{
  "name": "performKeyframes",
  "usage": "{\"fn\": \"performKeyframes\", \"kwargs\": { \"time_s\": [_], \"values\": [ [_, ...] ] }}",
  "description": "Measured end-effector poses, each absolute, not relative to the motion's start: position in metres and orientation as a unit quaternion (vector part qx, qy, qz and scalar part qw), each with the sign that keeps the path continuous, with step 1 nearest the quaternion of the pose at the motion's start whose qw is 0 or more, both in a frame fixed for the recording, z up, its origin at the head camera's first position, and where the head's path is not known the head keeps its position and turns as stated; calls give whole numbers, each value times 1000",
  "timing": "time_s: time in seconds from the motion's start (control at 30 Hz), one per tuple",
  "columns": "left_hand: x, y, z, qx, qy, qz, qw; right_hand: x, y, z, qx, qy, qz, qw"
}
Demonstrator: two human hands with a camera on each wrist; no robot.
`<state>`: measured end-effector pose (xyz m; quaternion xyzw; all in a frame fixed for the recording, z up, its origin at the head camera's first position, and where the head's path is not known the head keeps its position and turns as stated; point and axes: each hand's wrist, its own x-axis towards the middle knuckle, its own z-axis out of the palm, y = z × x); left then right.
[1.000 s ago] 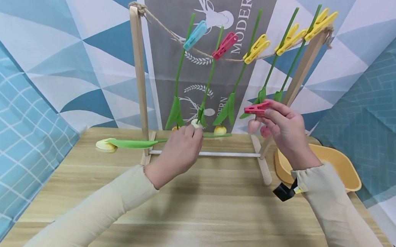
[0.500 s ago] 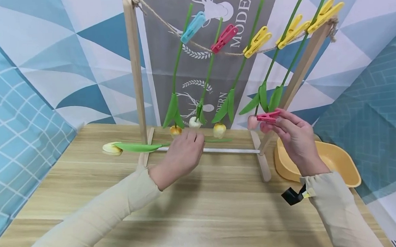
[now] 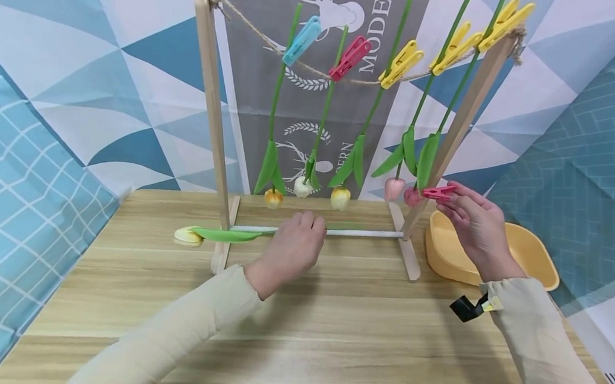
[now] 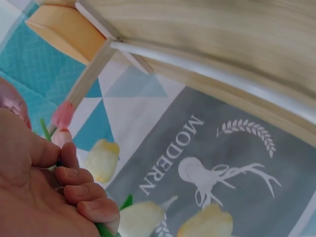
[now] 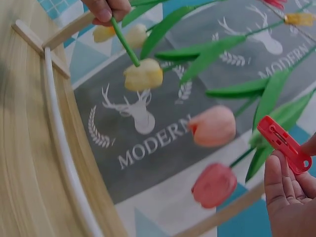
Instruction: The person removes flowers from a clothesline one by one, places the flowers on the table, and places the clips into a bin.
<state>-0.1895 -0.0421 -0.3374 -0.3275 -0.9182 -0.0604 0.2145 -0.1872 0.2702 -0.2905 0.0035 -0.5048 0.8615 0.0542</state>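
Note:
My left hand point(image 3: 294, 246) curls round the green stem of a pale yellow tulip point(image 3: 188, 236), held level in front of the rack with its bloom to the left. Part of that stem point(image 5: 126, 44) shows below the left hand in the right wrist view. At the right post, my right hand point(image 3: 475, 228) pinches a pink-red clothespin point(image 5: 285, 144) between thumb and fingers. Several tulips hang bloom-down from a twine point(image 3: 356, 82), held by a blue clothespin point(image 3: 301, 40), a red clothespin point(image 3: 350, 59) and several yellow ones. A dark pink tulip point(image 5: 214, 185) hangs nearest the right hand.
The wooden rack's left post point(image 3: 213, 115) and right post point(image 3: 467, 103) stand on feet, joined low down by a white rod point(image 3: 364, 233). An orange-yellow basin point(image 3: 537, 253) sits at the table's right. A patterned backdrop point(image 3: 171, 76) rises behind the wooden table point(image 3: 318, 346).
My left hand has moved slightly right and down with the pale yellow tulip. The right hand has shifted right and down, away from the pink blooms, still pinching the clothespin.

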Motion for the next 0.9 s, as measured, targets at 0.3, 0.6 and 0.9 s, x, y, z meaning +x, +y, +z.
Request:
{"fn": "performKeyframes", "kwargs": {
  "time_s": [0.3, 0.6, 0.9],
  "values": [
    [-191, -29, -348, -325, -919, -52, 216, -190, 291, -308, -24, -472, 880, 43],
    [-193, -11, -360, -332, -916, -48, 222, -193, 311, -331, -42, -442, 894, 64],
    [-193, 2, -370, -324, -921, -43, 211, -198, 327, -349, -52, -437, 895, 66]
  ]
}}
